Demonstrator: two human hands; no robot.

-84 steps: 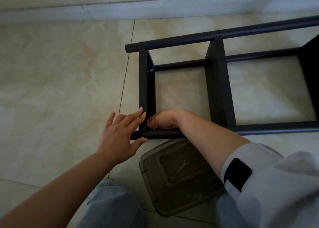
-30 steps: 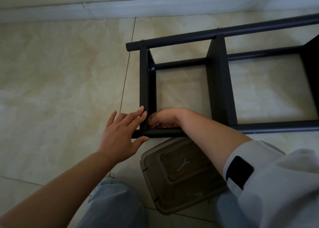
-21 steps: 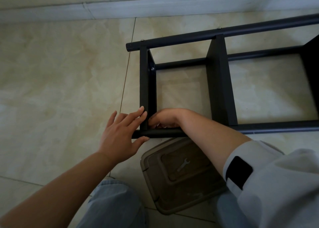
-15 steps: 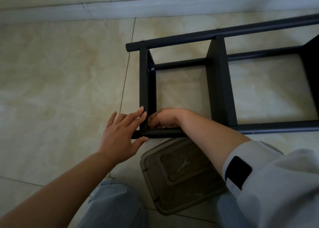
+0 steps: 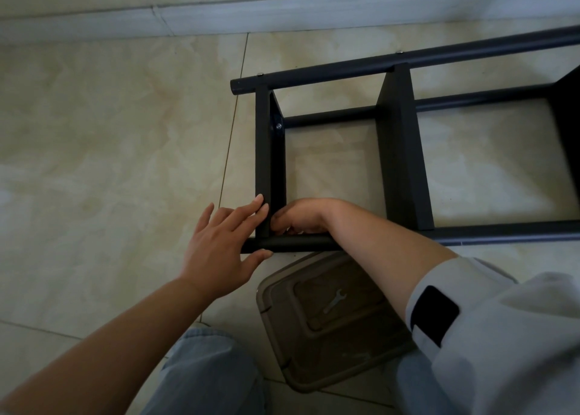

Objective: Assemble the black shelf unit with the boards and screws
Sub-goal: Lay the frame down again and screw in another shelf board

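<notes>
Fingers of the left hand (image 5: 216, 251) lie spread and flat against the end board (image 5: 263, 163) of the black shelf unit (image 5: 405, 150), thumb tucked under the near tube (image 5: 298, 244) — bracing, not gripping, exactly as a moment ago. The right hand (image 5: 298, 218) is curled inside that corner, fingertips pinched on something I cannot make out, presumably a screw. Almost nothing has shifted over these seconds, which suggests slow hand-threading at this joint. The unit lies on its side on the tiled floor (image 5: 110, 138); the small wrench (image 5: 335, 300) sits unused on the plastic lid (image 5: 332, 320) — tightening likely comes next.
</notes>
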